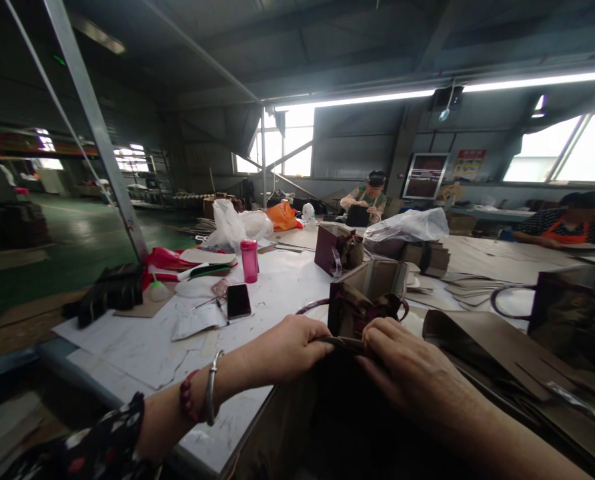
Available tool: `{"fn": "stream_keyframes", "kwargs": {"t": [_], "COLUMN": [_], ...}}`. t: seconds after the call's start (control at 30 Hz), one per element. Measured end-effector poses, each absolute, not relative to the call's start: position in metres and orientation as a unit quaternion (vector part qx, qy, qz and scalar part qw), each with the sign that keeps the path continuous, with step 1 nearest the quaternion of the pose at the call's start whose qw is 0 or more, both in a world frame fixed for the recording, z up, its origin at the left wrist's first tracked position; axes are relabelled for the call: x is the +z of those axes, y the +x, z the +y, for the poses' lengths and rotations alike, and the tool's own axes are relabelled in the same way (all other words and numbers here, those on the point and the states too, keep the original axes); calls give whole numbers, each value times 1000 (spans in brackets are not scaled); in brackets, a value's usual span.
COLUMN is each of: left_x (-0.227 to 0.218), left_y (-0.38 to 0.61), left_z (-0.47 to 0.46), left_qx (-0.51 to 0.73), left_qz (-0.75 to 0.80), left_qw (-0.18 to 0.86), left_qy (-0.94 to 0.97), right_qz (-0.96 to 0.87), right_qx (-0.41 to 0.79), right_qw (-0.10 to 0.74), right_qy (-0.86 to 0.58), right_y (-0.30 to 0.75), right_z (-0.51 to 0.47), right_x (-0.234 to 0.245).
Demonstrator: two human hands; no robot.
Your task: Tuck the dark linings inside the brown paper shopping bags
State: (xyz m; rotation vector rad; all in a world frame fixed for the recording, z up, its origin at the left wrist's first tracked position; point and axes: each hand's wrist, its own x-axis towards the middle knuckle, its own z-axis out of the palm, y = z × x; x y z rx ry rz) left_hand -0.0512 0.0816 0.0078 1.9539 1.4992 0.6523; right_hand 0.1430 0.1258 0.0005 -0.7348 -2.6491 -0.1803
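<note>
Close to me, at the table's front edge, a dark bag (327, 413) hangs down from both hands; its lower part is in deep shadow. My left hand (295, 343) is closed, pinching the bag's top edge between thumb and fingers. On the same edge, my right hand (402, 363) is closed too, its fingers bent over the rim. Just beyond them stands an open maroon handbag (372, 290) with a rounded handle and brown lining. Behind that is another maroon handbag (327, 250).
Brown bag panels (492, 340) lie at right. On the white table (282, 293) are a phone (238, 301), a pink bottle (249, 261), a notebook (200, 321) and plastic bags (227, 227). Co-workers sit at the far side (367, 200) and right (567, 223).
</note>
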Motion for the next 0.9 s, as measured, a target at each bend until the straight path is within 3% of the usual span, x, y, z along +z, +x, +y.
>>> {"fn": "stream_keyframes", "kwargs": {"t": [0.5,0.67,0.77,0.9], "left_x": [8,8,9,9], "left_y": [-45,-44,-44,-46], "left_z": [79,78,78,78], "left_qx": [257,259,257,260], "left_qz": [573,590,593,595], "left_qw": [257,258,261,260], "left_qy": [735,720,717,714], "right_qz": [-925,-919,-923,-930], "right_qx": [-89,-13,54,38], "right_qw": [193,209,182,125], "right_qy": [-315,-335,-335,-344], "right_y": [148,158,160,159], "right_z": [129,131,131,129], "right_x": [-3,-3,-2,0]}}
